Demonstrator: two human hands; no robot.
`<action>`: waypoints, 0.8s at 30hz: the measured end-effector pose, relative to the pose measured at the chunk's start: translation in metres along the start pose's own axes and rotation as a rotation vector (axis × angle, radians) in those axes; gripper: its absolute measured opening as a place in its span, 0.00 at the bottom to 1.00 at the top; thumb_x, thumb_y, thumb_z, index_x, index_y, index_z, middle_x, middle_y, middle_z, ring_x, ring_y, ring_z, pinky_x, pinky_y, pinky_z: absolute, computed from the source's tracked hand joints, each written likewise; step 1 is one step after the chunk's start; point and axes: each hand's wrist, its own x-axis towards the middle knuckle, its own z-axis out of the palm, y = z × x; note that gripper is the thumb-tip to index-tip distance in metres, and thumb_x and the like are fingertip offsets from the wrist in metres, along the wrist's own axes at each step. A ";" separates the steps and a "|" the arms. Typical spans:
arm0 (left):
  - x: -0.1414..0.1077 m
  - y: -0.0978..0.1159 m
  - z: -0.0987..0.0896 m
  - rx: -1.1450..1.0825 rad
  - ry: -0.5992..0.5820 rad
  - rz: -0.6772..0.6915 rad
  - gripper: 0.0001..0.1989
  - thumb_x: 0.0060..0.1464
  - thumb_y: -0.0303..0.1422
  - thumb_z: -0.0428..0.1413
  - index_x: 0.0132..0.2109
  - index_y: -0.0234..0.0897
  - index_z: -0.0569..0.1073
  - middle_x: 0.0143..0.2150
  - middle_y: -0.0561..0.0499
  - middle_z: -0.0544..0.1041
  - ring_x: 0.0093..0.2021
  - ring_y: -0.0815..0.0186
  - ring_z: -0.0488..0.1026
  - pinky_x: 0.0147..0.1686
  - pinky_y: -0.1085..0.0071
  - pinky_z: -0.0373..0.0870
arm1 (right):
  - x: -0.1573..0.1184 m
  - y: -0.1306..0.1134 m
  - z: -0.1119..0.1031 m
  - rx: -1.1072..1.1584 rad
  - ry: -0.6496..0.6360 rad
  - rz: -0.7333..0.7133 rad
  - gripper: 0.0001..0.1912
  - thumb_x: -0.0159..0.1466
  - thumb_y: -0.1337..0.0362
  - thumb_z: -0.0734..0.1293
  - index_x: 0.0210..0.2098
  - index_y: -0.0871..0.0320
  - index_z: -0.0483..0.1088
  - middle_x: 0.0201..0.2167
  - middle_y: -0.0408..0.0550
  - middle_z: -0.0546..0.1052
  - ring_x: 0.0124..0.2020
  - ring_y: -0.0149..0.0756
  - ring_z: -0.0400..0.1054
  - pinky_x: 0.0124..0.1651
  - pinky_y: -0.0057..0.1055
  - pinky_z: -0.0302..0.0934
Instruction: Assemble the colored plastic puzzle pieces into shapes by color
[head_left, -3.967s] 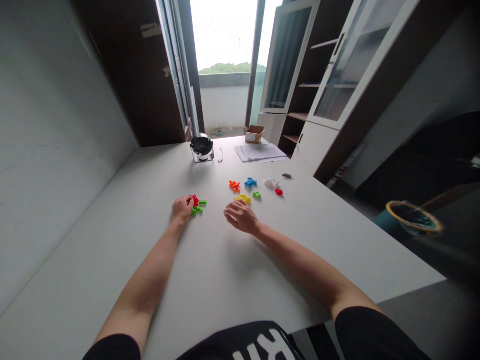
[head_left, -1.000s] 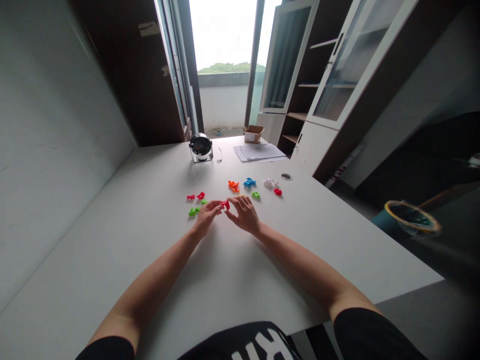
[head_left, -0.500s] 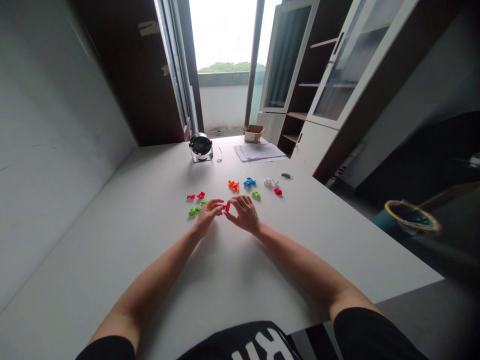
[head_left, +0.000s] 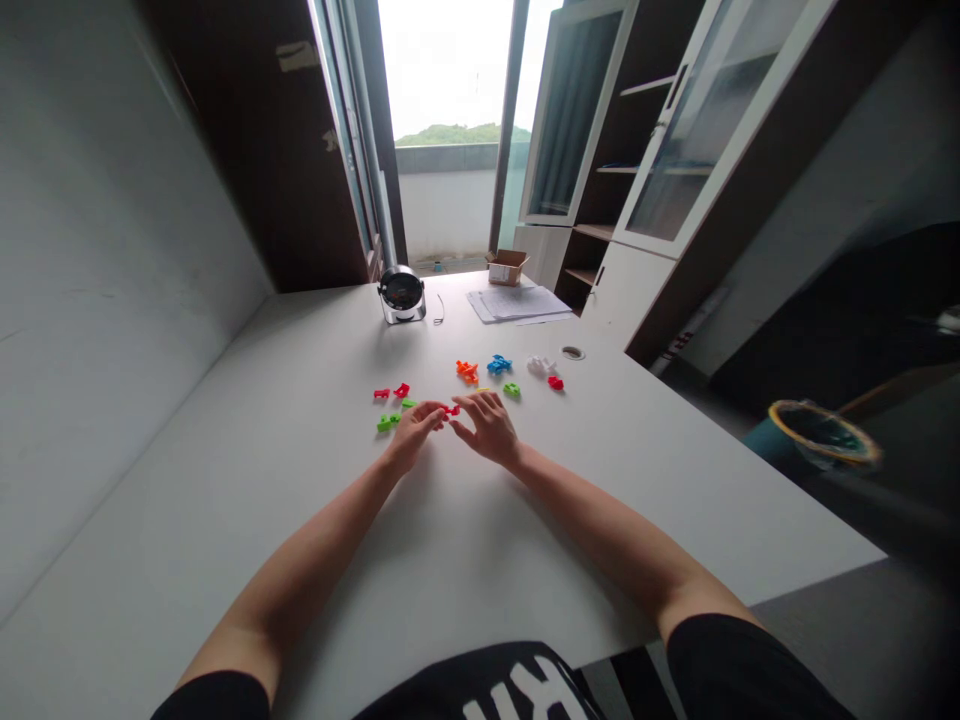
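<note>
A small red plastic piece (head_left: 452, 411) is pinched in the fingertips of my left hand (head_left: 417, 430). Its exact shape is too small to make out. My right hand (head_left: 489, 428) is just to the right of it, thumb and forefinger spread apart around the piece's end; whether they touch it I cannot tell. Left of my left hand lie several green plastic pieces (head_left: 385, 424), with a red piece (head_left: 382, 394) and another red piece (head_left: 402, 390) behind them. Something yellow (head_left: 484, 390) shows partly behind my right fingers.
Beyond my hands on the white table (head_left: 315, 400) lie orange pieces (head_left: 467, 372), blue pieces (head_left: 499, 365), white pieces (head_left: 541, 366), a green piece (head_left: 511, 390), a red piece (head_left: 555, 383) and a tape roll (head_left: 573, 353). Farther back are a black round device (head_left: 402, 291), papers (head_left: 521, 303) and a cardboard box (head_left: 508, 268).
The right thumb and forefinger have loosened from the red piece and spread apart. The piece is now turned differently and sits in the left fingertips.
</note>
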 end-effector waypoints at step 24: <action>0.000 -0.002 0.002 0.029 -0.014 -0.033 0.17 0.56 0.46 0.58 0.35 0.35 0.77 0.30 0.50 0.76 0.30 0.68 0.70 0.36 0.70 0.67 | 0.003 -0.003 -0.003 0.084 -0.073 -0.087 0.12 0.68 0.58 0.65 0.50 0.55 0.70 0.42 0.51 0.77 0.44 0.44 0.68 0.50 0.43 0.62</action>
